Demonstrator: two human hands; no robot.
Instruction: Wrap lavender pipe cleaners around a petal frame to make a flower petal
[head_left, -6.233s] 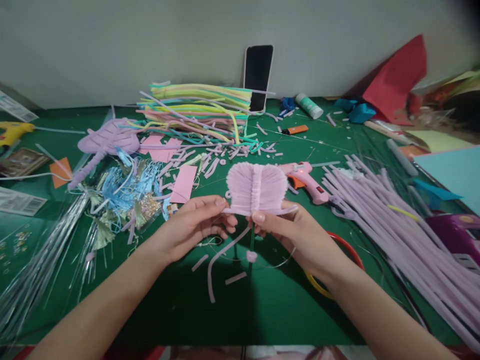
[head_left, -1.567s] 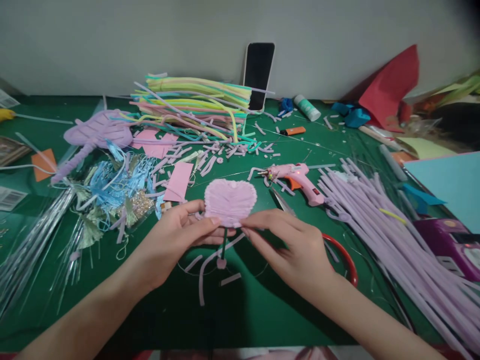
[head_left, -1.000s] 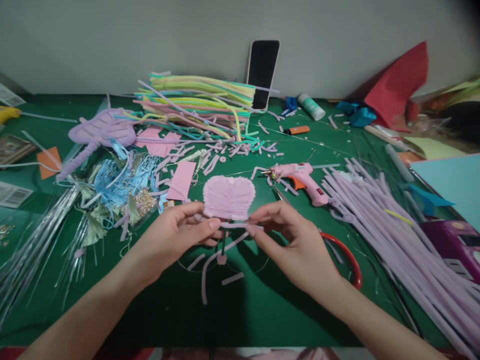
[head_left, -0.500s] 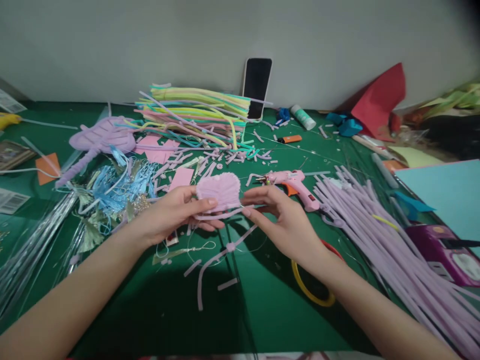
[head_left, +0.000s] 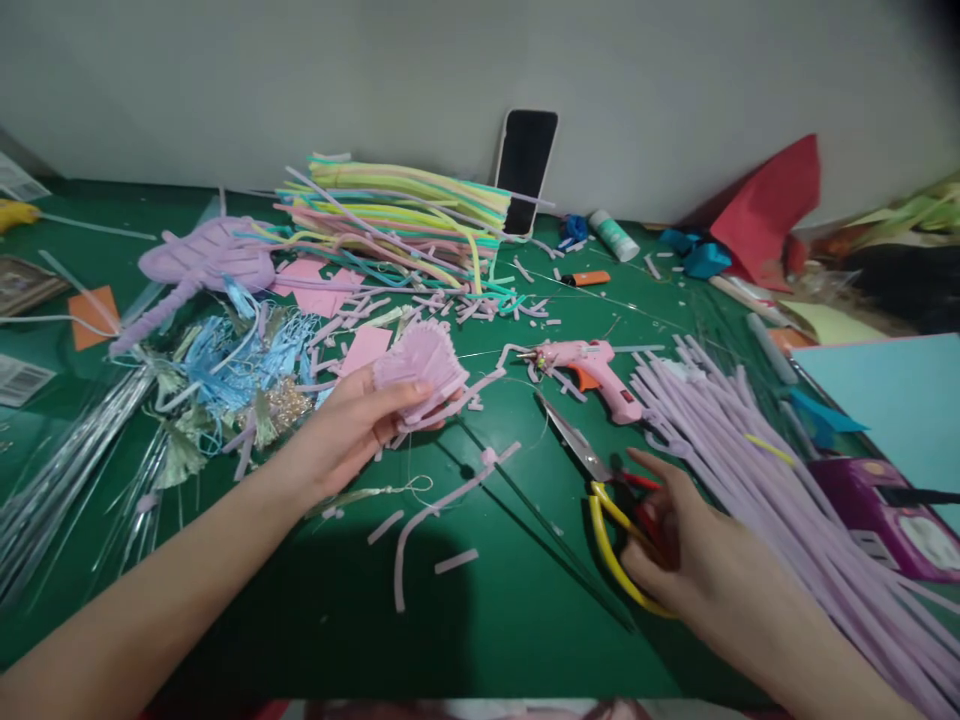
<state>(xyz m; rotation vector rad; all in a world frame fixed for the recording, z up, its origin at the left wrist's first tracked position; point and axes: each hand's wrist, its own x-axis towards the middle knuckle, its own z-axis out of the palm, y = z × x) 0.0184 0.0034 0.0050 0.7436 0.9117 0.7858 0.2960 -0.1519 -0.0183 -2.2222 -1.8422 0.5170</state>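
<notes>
Between the thumb and fingers of my left hand (head_left: 367, 420) is a lilac pleated piece made of fuzzy stems (head_left: 420, 365). One bent stem sticks out from its right side toward the glue gun. My right hand (head_left: 682, 545) is at the handles of the scissors (head_left: 581, 445), whose loops are yellow and red; its fingers curl at the loops, and the blades point up and left. Just beyond the scissors lies a pink glue gun (head_left: 592, 370). Below the pleated piece, a loose lilac stem (head_left: 427, 510) and short cut bits rest on the green table (head_left: 360, 650).
Bundled coloured stems (head_left: 405, 215) and a leaning phone (head_left: 526, 165) stand at the back. Blue tassels (head_left: 225, 360) and a lilac fan shape (head_left: 210, 255) lie left. Lilac stems (head_left: 750, 470) and a purple box (head_left: 877, 515) are at right.
My right hand has left the lilac piece and moved right and down to the scissors. The scissors have risen into fuller view. My left hand has shifted slightly left, tilting the piece.
</notes>
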